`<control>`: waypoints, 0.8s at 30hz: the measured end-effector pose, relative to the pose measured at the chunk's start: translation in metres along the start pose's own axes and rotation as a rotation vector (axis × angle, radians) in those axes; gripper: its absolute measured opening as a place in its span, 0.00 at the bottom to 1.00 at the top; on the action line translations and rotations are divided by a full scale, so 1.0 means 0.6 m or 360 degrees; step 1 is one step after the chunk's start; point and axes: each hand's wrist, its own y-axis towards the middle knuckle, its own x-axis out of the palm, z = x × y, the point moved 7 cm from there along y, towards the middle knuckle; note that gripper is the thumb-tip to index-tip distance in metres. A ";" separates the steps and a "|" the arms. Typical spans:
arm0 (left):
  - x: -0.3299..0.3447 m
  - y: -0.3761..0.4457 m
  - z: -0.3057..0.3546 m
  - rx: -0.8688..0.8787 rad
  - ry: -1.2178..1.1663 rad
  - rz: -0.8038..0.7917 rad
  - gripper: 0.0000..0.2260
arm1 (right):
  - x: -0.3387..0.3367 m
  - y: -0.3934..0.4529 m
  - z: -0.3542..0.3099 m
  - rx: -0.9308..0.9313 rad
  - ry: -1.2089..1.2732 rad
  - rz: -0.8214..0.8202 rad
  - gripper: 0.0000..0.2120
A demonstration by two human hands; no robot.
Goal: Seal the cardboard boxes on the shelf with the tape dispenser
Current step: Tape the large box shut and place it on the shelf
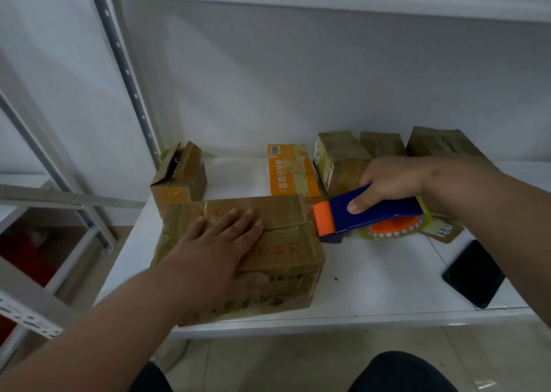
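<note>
Head view: open small box [179, 177], orange box [290, 172] behind; phone [474, 274] right.

Left forearm bare, entering from lower left, angled up and to the right. Left hand [217, 242] palm down, fingers straight and slightly spread, pressing flat on the top of the cardboard box [262, 254]; thumb hooked over the near edge, lying against the front face. Right forearm bare, entering from the right edge, angled down toward centre. Right hand [387, 183] curled around the blue handle of the tape dispenser [372, 215]; thumb laid along the near side of the handle, fingers wrapped over the far side, knuckles up. Hands apart. Dark-clad knees at bottom edge.
</note>
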 end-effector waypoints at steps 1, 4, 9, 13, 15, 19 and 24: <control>-0.003 -0.005 -0.006 0.0034 0.0022 -0.0052 0.43 | 0.007 -0.005 -0.001 -0.0015 0.0028 -0.0036 0.20; -0.017 -0.020 -0.018 0.0003 -0.0058 -0.0166 0.45 | 0.031 -0.015 -0.013 -0.0080 0.0082 -0.0125 0.19; -0.012 -0.012 0.040 0.0056 -0.0106 -0.0039 0.51 | 0.079 -0.012 -0.033 -0.0172 0.0300 -0.0201 0.17; 0.000 -0.005 0.040 0.0039 -0.0026 -0.0088 0.54 | 0.091 -0.008 -0.023 -0.0203 0.0437 -0.0175 0.23; 0.001 -0.004 0.038 0.0028 -0.0017 -0.0089 0.53 | 0.096 -0.009 -0.019 -0.0231 0.0475 -0.0171 0.22; 0.001 -0.004 0.039 0.0026 0.0008 -0.0098 0.52 | 0.117 -0.007 0.000 -0.0224 0.0576 -0.0154 0.25; 0.004 -0.004 0.036 0.0033 0.0003 -0.0083 0.51 | 0.129 -0.017 0.032 -0.0237 0.0779 -0.0137 0.24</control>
